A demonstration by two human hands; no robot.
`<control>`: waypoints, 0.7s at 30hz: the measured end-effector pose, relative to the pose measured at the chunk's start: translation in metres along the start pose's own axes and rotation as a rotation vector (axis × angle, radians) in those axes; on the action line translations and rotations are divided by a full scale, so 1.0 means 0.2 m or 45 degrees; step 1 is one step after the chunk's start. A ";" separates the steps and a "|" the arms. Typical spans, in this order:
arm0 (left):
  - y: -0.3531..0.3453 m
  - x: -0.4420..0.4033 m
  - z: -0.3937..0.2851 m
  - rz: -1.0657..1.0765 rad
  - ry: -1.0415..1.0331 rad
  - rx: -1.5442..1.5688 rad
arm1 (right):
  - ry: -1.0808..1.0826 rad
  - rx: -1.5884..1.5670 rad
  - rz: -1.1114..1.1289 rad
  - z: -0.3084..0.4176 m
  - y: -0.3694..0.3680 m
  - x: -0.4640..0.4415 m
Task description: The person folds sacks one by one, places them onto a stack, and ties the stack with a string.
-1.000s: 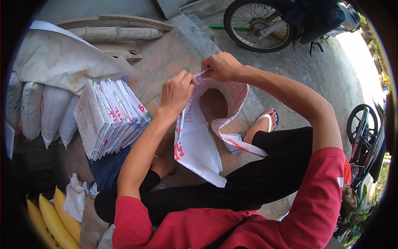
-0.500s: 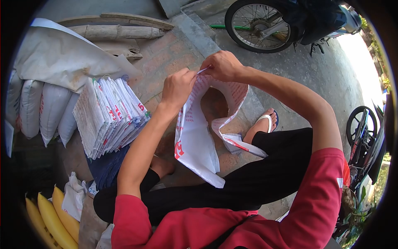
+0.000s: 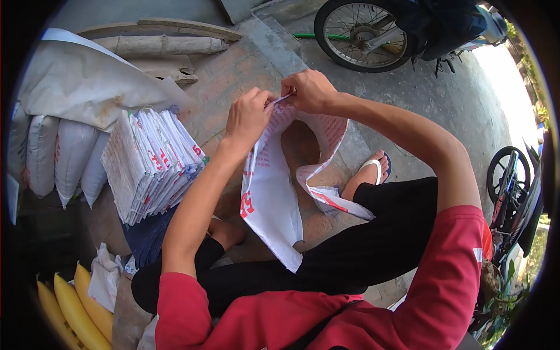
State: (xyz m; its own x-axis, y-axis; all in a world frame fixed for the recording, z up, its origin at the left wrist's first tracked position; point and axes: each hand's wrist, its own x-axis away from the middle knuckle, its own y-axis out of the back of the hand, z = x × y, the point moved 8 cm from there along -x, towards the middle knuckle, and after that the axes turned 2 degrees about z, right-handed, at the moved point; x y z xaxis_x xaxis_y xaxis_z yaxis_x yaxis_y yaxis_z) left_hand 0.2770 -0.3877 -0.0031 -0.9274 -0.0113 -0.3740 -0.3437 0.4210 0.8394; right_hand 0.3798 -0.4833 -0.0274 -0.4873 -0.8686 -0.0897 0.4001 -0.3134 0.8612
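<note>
The left hand [image 3: 248, 116] is at 11 o'clock and the right hand [image 3: 312, 91] just past 12, close together, fingers [image 3: 263, 96] pinching. The right arm [image 3: 396, 118] bends at its elbow [image 3: 459, 157] toward 3 o'clock; the left arm [image 3: 198, 210] is straighter.

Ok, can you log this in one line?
left hand: pinching white, red-printed plastic-looking sheet; right hand: pinching same sheet; sheet: curved

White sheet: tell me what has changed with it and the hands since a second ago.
The near end of the white sheet has swung left and closer to the body. The left hand has risen slightly in the picture. Nothing was taken hold of or let go: both it and the right hand still pinch the far edge. The stack stayed put.
</note>
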 end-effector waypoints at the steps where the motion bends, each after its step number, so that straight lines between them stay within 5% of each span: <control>1: 0.00 -0.01 0.00 0.019 0.025 -0.009 | 0.007 -0.002 -0.003 -0.01 -0.01 0.00; 21: 0.01 0.07 -0.05 -0.096 -0.221 -0.138 | 0.403 -0.057 -0.024 0.12 0.04 0.08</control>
State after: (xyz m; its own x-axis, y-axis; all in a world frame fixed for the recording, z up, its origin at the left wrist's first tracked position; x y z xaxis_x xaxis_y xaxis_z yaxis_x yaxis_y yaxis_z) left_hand 0.2620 -0.3953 -0.0028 -0.8623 0.1216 -0.4916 -0.4334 0.3249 0.8406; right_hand 0.3565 -0.4903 -0.0096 -0.2324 -0.9365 -0.2626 0.4304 -0.3412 0.8357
